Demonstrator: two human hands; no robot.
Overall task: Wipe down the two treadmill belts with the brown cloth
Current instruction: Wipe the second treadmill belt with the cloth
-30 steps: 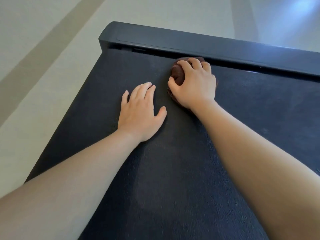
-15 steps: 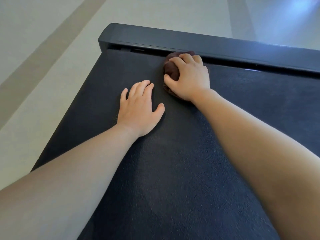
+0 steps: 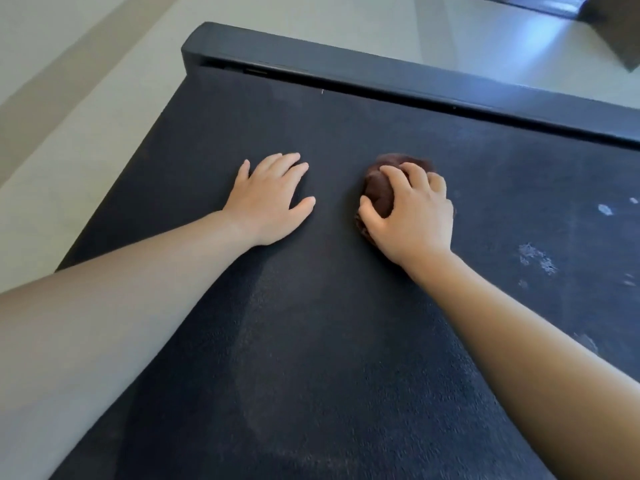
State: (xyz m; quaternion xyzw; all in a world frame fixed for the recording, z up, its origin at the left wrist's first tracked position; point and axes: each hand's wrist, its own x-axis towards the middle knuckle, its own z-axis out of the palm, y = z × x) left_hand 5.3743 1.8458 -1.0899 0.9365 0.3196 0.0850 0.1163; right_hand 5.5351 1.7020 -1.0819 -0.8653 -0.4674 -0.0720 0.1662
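Note:
A dark treadmill belt [image 3: 311, 341] fills most of the view. My right hand [image 3: 412, 216] presses a bunched brown cloth [image 3: 379, 194] onto the belt's middle, fingers curled over it, so most of the cloth is hidden. My left hand [image 3: 272, 199] lies flat on the belt to the cloth's left, fingers spread, holding nothing. Pale dusty smudges [image 3: 536, 258] mark the belt to the right of my right hand.
The treadmill's black end rail [image 3: 381, 77] runs across the far edge of the belt. Pale floor [image 3: 69, 133] lies to the left and beyond. A dark object [image 3: 616, 26] shows at the top right corner.
My right hand has dragged the cloth back from the end rail toward me, to the middle of the belt. My left hand stays flat on the belt.

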